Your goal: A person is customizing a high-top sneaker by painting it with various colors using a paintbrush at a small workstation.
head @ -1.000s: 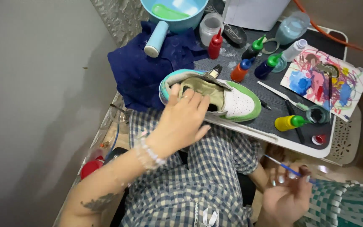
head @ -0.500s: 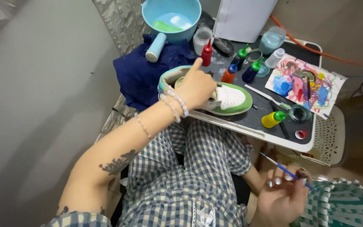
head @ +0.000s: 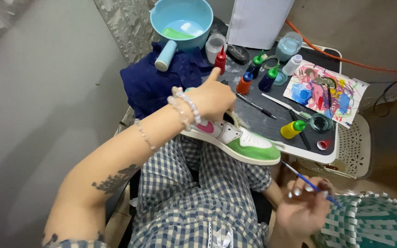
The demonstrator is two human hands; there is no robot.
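My left hand (head: 212, 98) grips a white sneaker (head: 240, 140) with a green toe and a pink patch, holding it lifted on its side above my lap at the near edge of the dark tray table (head: 272, 121). My index finger sticks out toward the paint bottles. My right hand (head: 302, 209) sits low by my knee, pinching a thin blue paintbrush (head: 309, 183) that points up toward the sneaker's toe.
On the tray stand red (head: 220, 62), orange (head: 243, 84), blue (head: 267, 80), green (head: 255, 64) and yellow (head: 292, 129) paint bottles, a black pen (head: 256, 105) and a paint-smeared paper (head: 325, 92). A light blue bowl (head: 180, 20) and navy cloth (head: 155, 82) lie behind.
My left hand lifted the sneaker off the tray, turned it on its side and drew it toward my lap. My right hand with the brush stayed low.
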